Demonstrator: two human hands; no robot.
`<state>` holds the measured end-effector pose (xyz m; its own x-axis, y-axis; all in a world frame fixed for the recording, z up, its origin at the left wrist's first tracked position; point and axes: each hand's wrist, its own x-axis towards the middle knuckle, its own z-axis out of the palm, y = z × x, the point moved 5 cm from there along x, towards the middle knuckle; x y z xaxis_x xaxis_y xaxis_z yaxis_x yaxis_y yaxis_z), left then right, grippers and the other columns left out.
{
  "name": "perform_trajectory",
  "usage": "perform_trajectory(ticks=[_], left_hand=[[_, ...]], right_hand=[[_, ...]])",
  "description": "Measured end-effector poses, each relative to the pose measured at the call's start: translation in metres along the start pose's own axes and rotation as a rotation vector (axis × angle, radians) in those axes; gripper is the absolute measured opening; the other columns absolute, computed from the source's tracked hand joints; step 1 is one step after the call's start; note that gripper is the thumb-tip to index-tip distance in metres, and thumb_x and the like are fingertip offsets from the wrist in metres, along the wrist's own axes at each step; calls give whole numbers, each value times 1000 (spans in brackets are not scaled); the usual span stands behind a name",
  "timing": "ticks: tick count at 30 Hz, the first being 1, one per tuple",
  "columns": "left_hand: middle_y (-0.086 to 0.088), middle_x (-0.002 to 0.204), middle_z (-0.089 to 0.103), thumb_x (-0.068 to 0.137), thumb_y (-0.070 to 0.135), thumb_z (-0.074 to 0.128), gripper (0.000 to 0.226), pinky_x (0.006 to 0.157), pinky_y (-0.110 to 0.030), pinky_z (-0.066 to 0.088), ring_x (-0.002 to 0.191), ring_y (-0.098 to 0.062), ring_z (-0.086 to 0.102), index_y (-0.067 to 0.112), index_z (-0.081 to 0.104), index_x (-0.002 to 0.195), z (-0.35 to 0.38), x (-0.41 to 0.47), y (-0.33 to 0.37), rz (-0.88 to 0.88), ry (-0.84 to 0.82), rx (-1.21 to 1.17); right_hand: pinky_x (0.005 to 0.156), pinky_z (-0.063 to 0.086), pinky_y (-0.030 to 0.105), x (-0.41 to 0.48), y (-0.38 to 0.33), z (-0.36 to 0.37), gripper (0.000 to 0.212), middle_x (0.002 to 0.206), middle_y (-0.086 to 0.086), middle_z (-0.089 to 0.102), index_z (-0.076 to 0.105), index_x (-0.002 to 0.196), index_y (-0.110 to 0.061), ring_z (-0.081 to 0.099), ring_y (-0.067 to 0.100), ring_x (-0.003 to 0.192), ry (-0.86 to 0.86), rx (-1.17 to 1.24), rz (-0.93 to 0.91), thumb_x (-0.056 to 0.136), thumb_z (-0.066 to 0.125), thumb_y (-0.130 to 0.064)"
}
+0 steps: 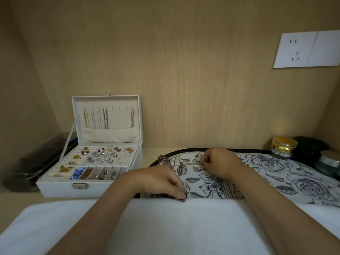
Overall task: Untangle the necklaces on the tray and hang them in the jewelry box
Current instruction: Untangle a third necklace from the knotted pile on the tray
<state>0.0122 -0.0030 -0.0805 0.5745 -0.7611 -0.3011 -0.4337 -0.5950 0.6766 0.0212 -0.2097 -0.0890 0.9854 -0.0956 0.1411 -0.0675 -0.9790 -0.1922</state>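
A flower-printed tray (272,168) lies at centre right. On its far left part sits a tangled clump of brownish necklaces (164,161), and a thin chain (189,164) runs from it toward my right hand (220,162), whose fingertips pinch that chain. My left hand (161,181) rests palm down on the tray's near left edge, fingers curled; whether they hold anything is hidden. The white jewelry box (88,184) stands open at left, with several necklaces (105,118) hanging inside its raised lid.
A white towel (165,227) covers the near surface under my forearms. A dark case (33,166) lies left of the box. A gold-lidded jar (284,147), a black object (311,147) and a round tin (329,162) stand at the right. The wooden back wall carries a socket (305,49).
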Motion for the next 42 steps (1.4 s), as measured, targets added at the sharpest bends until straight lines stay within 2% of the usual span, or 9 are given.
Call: perform_trajectory(ticks=[4, 7, 10, 14, 20, 26, 32, 36, 42], left_hand=[[11, 70, 70, 92, 50, 61, 30, 87, -23, 47, 69, -6, 61, 27, 80, 90, -14, -8, 5, -54, 53, -35], [6, 74, 74, 92, 39, 66, 25, 71, -28, 49, 59, -10, 58, 20, 78, 80, -32, 7, 0, -57, 366, -109], [4, 71, 69, 76, 58, 70, 38, 67, -29, 50, 67, -12, 62, 20, 68, 72, -31, 21, -11, -236, 517, 165], [2, 85, 67, 71, 67, 70, 52, 65, -28, 45, 79, -15, 63, 17, 65, 84, -16, 27, -14, -324, 512, 382], [11, 85, 70, 82, 32, 73, 14, 80, -29, 55, 83, -8, 65, 25, 69, 71, -20, 20, -28, -235, 421, 302], [19, 67, 64, 84, 30, 70, 9, 65, -18, 48, 53, 8, 57, 27, 73, 76, -19, 10, -28, -166, 260, 208], [3, 107, 61, 93, 32, 61, 32, 81, -32, 50, 94, -16, 59, 34, 59, 126, -24, 31, -33, -65, 577, 431], [-1, 98, 62, 94, 14, 55, 13, 74, -33, 50, 90, -22, 61, 19, 65, 101, -31, 49, -37, -90, 604, 527], [-8, 97, 57, 90, -2, 52, 18, 63, -31, 39, 75, -19, 48, 6, 55, 106, -42, 74, -33, -179, 692, 712]], right_hand=[[86, 49, 32, 0, -10, -2, 30, 113, 0, 63, 67, 116, -24, 58, 21, 105, 55, -65, -66, 87, 62, -19], [99, 44, 36, 1, -29, 2, 40, 122, 2, 62, 62, 131, -22, 53, 23, 117, 83, 77, -171, 91, 59, -22], [99, 45, 38, 2, -45, 14, 38, 121, 3, 64, 64, 130, -22, 53, 22, 115, 36, 110, -238, 94, 61, -34], [86, 54, 33, 7, -41, 12, 16, 102, -6, 73, 78, 100, -23, 66, 15, 94, 13, 170, -186, 92, 67, -30], [75, 58, 32, 5, -14, -4, 14, 88, -3, 73, 76, 88, -19, 68, 16, 84, -23, -51, -20, 87, 65, -28], [71, 46, 28, -1, -13, -12, 15, 80, -8, 65, 68, 82, -21, 63, 16, 84, -158, -273, 38, 82, 64, -36], [72, 49, 18, -3, -28, -3, 19, 87, -16, 64, 68, 91, -29, 63, 7, 84, -164, 195, -95, 82, 61, -13], [55, 41, 4, -3, -15, 2, 19, 79, -19, 64, 74, 93, -18, 58, -10, 62, -208, 356, -75, 83, 65, -5], [51, 51, 20, -1, -4, 4, 13, 93, 6, 72, 76, 92, -15, 61, 2, 55, -248, 512, -39, 87, 67, -7]])
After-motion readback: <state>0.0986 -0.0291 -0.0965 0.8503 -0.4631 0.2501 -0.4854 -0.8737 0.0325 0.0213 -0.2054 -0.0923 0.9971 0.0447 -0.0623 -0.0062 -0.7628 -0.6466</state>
